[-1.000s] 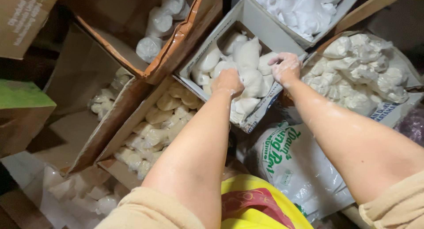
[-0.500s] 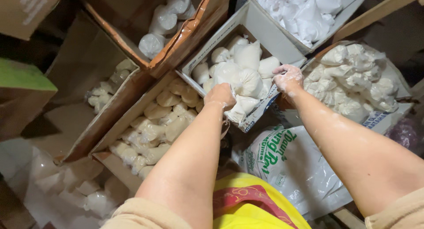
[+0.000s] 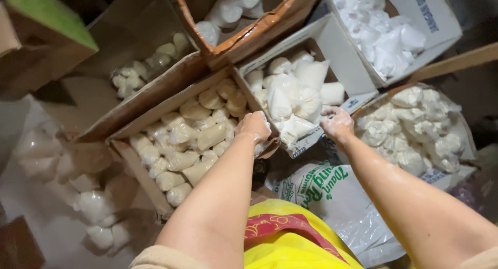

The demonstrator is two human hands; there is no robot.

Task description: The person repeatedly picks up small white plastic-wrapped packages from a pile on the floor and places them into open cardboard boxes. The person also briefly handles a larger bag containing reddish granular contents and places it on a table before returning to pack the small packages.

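Gripping the near rim of the white box (image 3: 358,66), left hand (image 3: 254,126) curled at its 7 o'clock corner; right hand (image 3: 337,125) fisted at 5 o'clock. White bags (image 3: 295,95) lie toward 12.

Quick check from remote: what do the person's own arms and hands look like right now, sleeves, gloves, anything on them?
Both forearms are bare. No gloves, watch or rings show on the left hand or the right hand. Both hands look dusted with white powder. Beige sleeve edges show only at the bottom of the view, near the upper arms.
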